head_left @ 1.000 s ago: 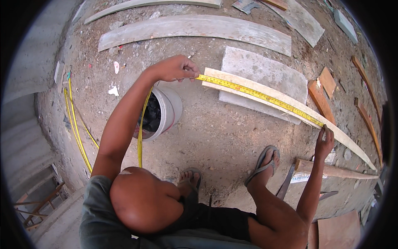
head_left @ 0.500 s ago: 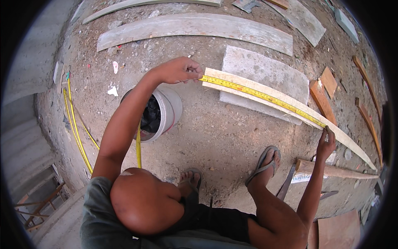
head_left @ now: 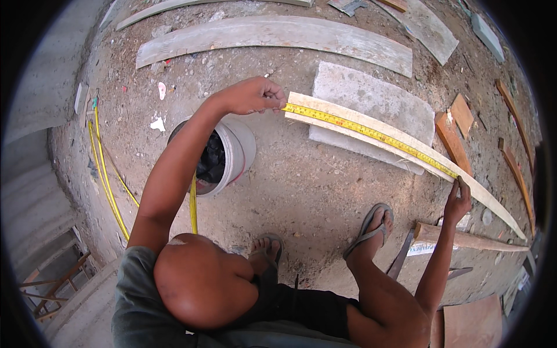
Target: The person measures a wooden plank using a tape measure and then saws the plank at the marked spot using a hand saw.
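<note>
The yellow measuring tape (head_left: 377, 136) looks smooth with a slight sheen; the pale wooden strip (head_left: 486, 195), matt; the far slab (head_left: 371, 87), rough, concrete-like; the bucket (head_left: 240, 149), smooth plastic.

Yellow tape (head_left: 371, 135) — partly behind left forearm (head_left: 176, 162)

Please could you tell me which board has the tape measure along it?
The narrow pale board crossing the whitish slab: the yellow tape measure runs along it between left hand and right hand, while the broad grey plank and brown boards carry none.
</note>
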Tool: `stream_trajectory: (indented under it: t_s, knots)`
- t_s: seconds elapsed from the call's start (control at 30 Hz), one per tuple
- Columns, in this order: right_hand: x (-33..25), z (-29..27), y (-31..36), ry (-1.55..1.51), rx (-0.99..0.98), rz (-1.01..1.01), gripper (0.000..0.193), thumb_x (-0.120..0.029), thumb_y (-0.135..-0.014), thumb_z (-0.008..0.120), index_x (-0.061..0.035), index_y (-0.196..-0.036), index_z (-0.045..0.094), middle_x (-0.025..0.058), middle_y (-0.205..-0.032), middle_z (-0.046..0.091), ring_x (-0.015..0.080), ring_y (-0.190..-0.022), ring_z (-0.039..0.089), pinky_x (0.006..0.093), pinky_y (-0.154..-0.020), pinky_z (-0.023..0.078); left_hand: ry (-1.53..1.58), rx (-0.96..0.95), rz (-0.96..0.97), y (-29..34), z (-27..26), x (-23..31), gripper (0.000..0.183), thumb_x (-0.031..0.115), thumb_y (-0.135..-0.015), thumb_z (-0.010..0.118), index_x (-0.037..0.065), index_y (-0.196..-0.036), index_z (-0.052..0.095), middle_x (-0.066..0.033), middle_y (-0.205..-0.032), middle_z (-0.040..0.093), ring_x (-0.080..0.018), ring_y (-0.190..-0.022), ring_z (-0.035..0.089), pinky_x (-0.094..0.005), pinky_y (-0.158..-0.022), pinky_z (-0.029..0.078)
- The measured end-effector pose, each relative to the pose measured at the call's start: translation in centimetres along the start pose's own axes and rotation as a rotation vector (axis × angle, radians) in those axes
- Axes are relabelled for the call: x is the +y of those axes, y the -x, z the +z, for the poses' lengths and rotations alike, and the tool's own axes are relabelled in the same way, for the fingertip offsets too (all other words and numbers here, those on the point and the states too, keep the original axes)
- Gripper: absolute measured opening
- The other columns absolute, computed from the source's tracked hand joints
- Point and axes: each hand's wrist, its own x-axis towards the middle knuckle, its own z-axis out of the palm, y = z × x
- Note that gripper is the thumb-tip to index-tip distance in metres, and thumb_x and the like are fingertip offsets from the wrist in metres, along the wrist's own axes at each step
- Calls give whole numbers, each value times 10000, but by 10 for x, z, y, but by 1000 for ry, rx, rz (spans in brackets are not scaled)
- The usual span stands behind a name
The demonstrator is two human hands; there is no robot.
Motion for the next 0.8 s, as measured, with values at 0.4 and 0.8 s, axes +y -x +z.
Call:
stream_trajectory:
  t_s: [0.4,0.8]
  knots:
    - [1,0,-1,-34,-3,19,169,-75,-941,731,-32,-1100,773,150,-1097,767,303,-1009,742,396,-918,570,36,0,11,0,2,-3,163,205,-980,641,65,-1016,716,17,-853,690,-76,-680,542,-253,-624,455]
    - [9,-14,-7,-96,-57,13,121,-68,-902,756,-38,-1018,774,145,-996,764,312,-908,740,393,-828,570,41,84,-86,-6,11,24,114,163,-964,659,61,-955,709,36,-767,652,-26,-591,478,-222,-513,353]
